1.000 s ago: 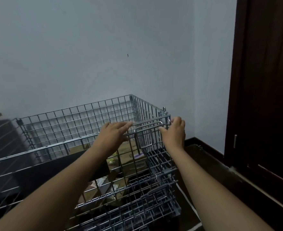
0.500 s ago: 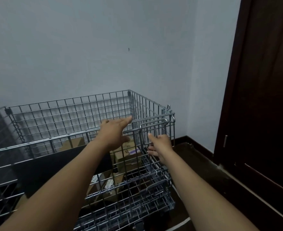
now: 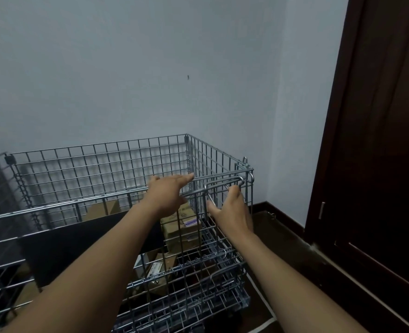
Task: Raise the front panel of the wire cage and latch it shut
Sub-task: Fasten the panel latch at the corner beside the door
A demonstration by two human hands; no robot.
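Note:
The wire cage [image 3: 97, 164] stands in a room corner with its front panel [image 3: 186, 280] upright. My left hand [image 3: 167, 195] lies on the panel's top rail [image 3: 54, 207], fingers stretched flat over it and the thumb under it. My right hand [image 3: 232, 210] is at the panel's right end, just below the top corner. Its fingertips touch the U-shaped wire latch loop [image 3: 222, 183] and its thumb sits beside the loop's vertical leg. A small hook ring [image 3: 245, 161] sticks up at the cage's right corner post.
Cardboard boxes [image 3: 179, 222] and a black board [image 3: 78, 236] are inside the cage. A dark wooden door [image 3: 379, 164] fills the right side. The pale wall [image 3: 150, 80] is behind the cage, and a dark skirting [image 3: 282, 217] runs along the floor.
My right hand dropped from the top right corner, opened, and now has risen to the latch loop. My left hand stayed on the top rail. The view shifted slightly.

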